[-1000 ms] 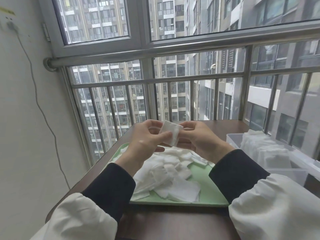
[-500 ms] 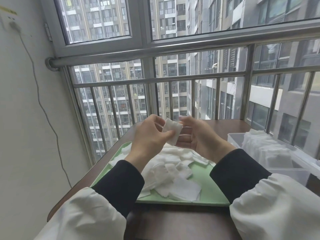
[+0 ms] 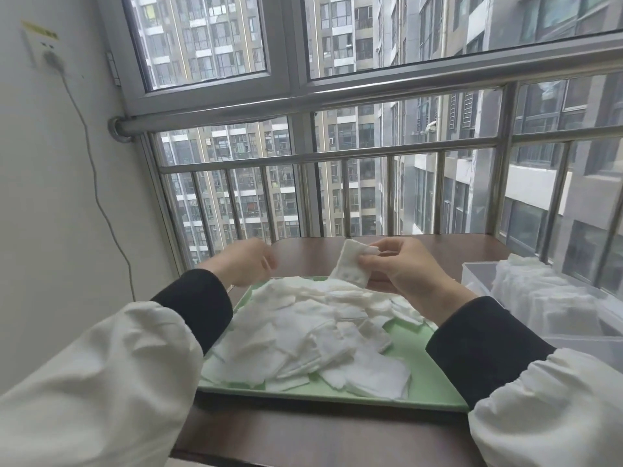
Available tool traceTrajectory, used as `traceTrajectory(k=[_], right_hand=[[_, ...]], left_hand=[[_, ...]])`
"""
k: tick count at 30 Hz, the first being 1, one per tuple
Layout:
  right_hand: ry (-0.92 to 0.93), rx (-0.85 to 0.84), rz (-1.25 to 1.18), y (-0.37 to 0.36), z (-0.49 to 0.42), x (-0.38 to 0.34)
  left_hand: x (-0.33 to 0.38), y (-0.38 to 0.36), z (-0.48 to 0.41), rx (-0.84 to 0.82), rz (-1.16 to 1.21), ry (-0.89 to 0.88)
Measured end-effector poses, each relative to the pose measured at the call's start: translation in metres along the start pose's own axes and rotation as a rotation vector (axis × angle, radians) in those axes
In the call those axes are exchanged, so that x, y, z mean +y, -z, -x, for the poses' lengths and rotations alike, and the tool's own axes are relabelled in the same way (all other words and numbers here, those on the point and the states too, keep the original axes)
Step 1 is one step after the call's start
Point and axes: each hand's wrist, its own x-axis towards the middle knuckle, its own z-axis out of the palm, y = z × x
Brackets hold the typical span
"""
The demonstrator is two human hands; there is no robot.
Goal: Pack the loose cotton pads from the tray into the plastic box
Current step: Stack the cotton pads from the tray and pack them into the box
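Two hands are in view, both mine. My right hand (image 3: 404, 271) is raised above the far side of the tray, and its fingers (image 3: 367, 262) and thumb pinch a white cotton pad (image 3: 350, 266) by its upper corner so that it hangs tilted. I cannot tell whether it is a single pad or a few pressed together. My left hand (image 3: 246, 264) is in the air over the tray's far left corner, apart from the pad. It is blurred, so I cannot tell whether its fingers are curled on anything.

There is one tray (image 3: 421, 375), pale green and flat, just in front of me. On it lies one loose heap of pads (image 3: 303, 325), overlapping and too many to count, covering most of the tray from the far edge to the near left. One plastic box (image 3: 472, 274), clear and uncovered, stands just to the right of the tray. Through its wall I see a pale packed mass of pads (image 3: 539, 298) that rises above the rim.

Both the tray and the box rest on a dark brown wooden tabletop (image 3: 320, 433) pushed up against a metal railing (image 3: 337, 156) of upright bars. Above the railing is a window (image 3: 300, 45) with a pale frame, and tower blocks stand beyond the glass. On the left is a plain white wall (image 3: 50, 247) with one socket (image 3: 42, 50), and one cable (image 3: 97, 197) runs down from it.
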Motion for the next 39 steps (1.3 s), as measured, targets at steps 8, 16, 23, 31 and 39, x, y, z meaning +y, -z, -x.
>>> traceTrajectory(k=[8, 16, 23, 31, 39], right_hand=[[-0.015, -0.029, 0.024, -0.003, 0.001, 0.000], [-0.005, -0.009, 0.058, -0.002, -0.002, 0.002], [0.017, 0.022, 0.119, 0.001, -0.003, 0.001], [0.005, -0.032, -0.040, 0.002, -0.001, -0.003], [-0.002, -0.139, -0.106, 0.001, 0.001, -0.007]], left_hand=[[0.006, -0.025, -0.017, -0.096, 0.047, -0.172], [0.005, -0.005, -0.009, 0.106, 0.108, -0.162], [0.058, 0.007, 0.040, 0.028, 0.972, -0.312], [0.093, -0.018, 0.045, 0.036, 1.045, -0.275], [0.089, -0.010, 0.045, 0.033, 0.962, -0.334]])
